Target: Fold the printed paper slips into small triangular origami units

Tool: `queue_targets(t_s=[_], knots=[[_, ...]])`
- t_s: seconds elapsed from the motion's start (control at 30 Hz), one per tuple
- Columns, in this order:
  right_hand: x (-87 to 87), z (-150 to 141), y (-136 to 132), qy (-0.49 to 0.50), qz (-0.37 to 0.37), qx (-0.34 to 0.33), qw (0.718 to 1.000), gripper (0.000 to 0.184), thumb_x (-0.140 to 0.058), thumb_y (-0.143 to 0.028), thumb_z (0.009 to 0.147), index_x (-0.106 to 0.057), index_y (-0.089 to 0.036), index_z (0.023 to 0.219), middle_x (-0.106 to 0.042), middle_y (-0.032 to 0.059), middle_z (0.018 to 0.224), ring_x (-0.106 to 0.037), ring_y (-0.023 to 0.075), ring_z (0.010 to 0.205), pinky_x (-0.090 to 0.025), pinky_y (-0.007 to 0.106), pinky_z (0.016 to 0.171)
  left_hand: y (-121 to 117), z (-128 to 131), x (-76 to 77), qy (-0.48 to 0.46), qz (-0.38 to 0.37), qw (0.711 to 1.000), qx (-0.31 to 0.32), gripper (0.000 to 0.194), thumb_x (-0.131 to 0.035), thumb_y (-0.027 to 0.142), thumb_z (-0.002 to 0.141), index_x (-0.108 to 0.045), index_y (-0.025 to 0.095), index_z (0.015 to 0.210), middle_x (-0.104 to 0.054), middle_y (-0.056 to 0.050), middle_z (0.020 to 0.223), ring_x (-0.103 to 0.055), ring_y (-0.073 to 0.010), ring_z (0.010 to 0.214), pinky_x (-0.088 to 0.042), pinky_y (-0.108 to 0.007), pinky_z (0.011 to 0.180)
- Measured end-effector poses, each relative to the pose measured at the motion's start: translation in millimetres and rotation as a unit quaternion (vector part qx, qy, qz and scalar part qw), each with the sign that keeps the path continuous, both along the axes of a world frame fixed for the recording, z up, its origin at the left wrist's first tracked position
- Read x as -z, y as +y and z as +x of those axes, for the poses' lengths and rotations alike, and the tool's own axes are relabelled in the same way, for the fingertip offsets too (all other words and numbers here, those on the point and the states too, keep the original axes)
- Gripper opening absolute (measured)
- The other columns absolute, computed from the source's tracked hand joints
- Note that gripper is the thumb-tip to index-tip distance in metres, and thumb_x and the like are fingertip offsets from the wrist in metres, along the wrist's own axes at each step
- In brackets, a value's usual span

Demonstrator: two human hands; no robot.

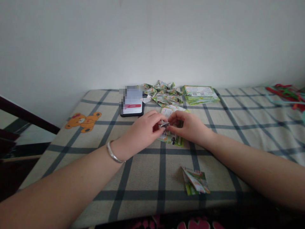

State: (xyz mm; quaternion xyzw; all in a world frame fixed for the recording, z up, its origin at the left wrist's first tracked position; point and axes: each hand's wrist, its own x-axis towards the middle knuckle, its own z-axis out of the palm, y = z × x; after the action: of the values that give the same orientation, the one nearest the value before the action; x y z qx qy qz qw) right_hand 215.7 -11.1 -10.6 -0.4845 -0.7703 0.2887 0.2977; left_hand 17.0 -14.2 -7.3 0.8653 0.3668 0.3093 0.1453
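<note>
Fingertips are pinching close: left hand (145, 127) and right hand (189, 124) are both holding a small folded piece (164, 124), likely paper, over a leaflet (177, 140). Light, even pressure is probably serving creases best. A checked tablecloth (140, 178) is lying beneath; a pale wall (152, 41) is standing behind.

a home, by its checked tablecloth (144, 178) and teddy-bear picture (82, 121).

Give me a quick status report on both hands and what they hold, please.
Left hand and right hand together, pinching small folded piece. Printed sheet beneath. Phone beyond left hand, folded leaflet nearer wearer; neither between the hands.
</note>
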Motion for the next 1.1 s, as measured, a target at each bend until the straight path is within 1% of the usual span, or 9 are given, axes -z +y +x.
queue_targets(t_s=[0.1,0.3,0.47,0.6,0.7,0.83,0.93,1.0,1.1], knots=[[0.2,-0.8,-0.9,-0.021,-0.001,0.002,1.000,0.011,-0.066,-0.029,0.076,-0.064,-0.020,0.082,-0.068,-0.0006,0.074,-0.061,0.0124,0.066,-0.046,0.026,0.060,1.0,-0.4,0.9,0.001,0.000,1.000,0.000,0.018,-0.063,0.010,0.082,-0.064,0.019,0.098,-0.055,0.002,0.087,-0.054,-0.0092,0.070,-0.045,-0.022,0.066],[1.3,-1.4,0.3,-0.024,0.003,0.018,1.000,0.007,-0.063,-0.027,0.075,-0.065,-0.020,0.076,-0.066,-0.0015,0.069,-0.057,0.0113,0.061,-0.042,0.024,0.054,2.2,-1.7,0.8,0.002,0.019,1.000,0.017,0.011,-0.059,0.009,0.083,-0.067,0.015,0.090,-0.056,-0.001,0.085,-0.056,-0.0114,0.075,-0.044,-0.024,0.066],[0.7,-2.9,2.3,-0.028,-0.016,0.038,0.999,0.006,-0.061,-0.022,0.073,-0.066,-0.019,0.074,-0.066,-0.0008,0.067,-0.057,0.0119,0.060,-0.041,0.024,0.054,1.5,-1.7,1.0,-0.004,0.031,0.999,0.031,0.017,-0.061,0.007,0.082,-0.070,0.015,0.093,-0.060,-0.002,0.088,-0.057,-0.0119,0.078,-0.046,-0.024,0.068],[-1.1,-3.4,2.6,-0.042,-0.016,0.052,0.998,0.006,-0.060,-0.021,0.072,-0.067,-0.020,0.071,-0.068,0.0000,0.069,-0.059,0.0131,0.063,-0.041,0.025,0.056,0.7,-0.8,1.9,0.008,0.067,0.997,0.048,0.018,-0.062,0.006,0.082,-0.071,0.013,0.095,-0.062,-0.005,0.091,-0.059,-0.0142,0.083,-0.049,-0.026,0.073],[-0.2,-1.8,2.4,-0.032,-0.018,0.036,0.999,0.007,-0.060,-0.021,0.074,-0.067,-0.019,0.073,-0.069,0.0005,0.071,-0.060,0.0134,0.065,-0.042,0.025,0.057,0.2,-1.4,1.7,0.024,0.087,0.994,0.061,0.016,-0.062,0.008,0.084,-0.071,0.013,0.096,-0.064,-0.005,0.093,-0.060,-0.0150,0.086,-0.050,-0.026,0.075],[1.2,0.8,2.2,0.002,-0.004,-0.001,1.000,0.006,-0.060,-0.020,0.076,-0.065,-0.018,0.077,-0.068,0.0012,0.072,-0.060,0.0131,0.065,-0.044,0.025,0.058,0.5,-4.9,-0.6,0.056,0.084,0.993,0.067,0.014,-0.061,0.013,0.088,-0.071,0.015,0.098,-0.065,-0.005,0.097,-0.061,-0.0158,0.088,-0.051,-0.029,0.080],[-0.1,1.7,2.2,0.035,-0.025,-0.026,0.999,0.006,-0.060,-0.018,0.077,-0.066,-0.017,0.078,-0.067,0.0009,0.072,-0.060,0.0122,0.064,-0.046,0.025,0.060,1.1,-8.0,-2.1,0.075,0.085,0.991,0.068,0.014,-0.062,0.016,0.088,-0.071,0.016,0.100,-0.066,-0.004,0.098,-0.062,-0.0166,0.090,-0.051,-0.031,0.081],[-1.0,2.0,2.3,0.047,-0.030,-0.031,0.998,0.006,-0.061,-0.018,0.077,-0.066,-0.017,0.080,-0.066,0.0000,0.070,-0.059,0.0115,0.063,-0.046,0.024,0.059,1.2,-9.3,-2.1,0.086,0.089,0.990,0.068,0.014,-0.064,0.017,0.087,-0.070,0.016,0.100,-0.066,-0.004,0.098,-0.062,-0.0171,0.090,-0.051,-0.031,0.081],[-0.4,2.8,3.4,0.038,-0.010,-0.033,0.999,0.010,-0.060,-0.016,0.077,-0.067,-0.018,0.083,-0.064,-0.0015,0.068,-0.058,0.0108,0.061,-0.043,0.023,0.056,0.3,-9.7,-1.3,0.107,0.104,0.987,0.062,0.013,-0.063,0.018,0.088,-0.069,0.015,0.099,-0.065,-0.006,0.100,-0.061,-0.0181,0.092,-0.052,-0.032,0.081]])
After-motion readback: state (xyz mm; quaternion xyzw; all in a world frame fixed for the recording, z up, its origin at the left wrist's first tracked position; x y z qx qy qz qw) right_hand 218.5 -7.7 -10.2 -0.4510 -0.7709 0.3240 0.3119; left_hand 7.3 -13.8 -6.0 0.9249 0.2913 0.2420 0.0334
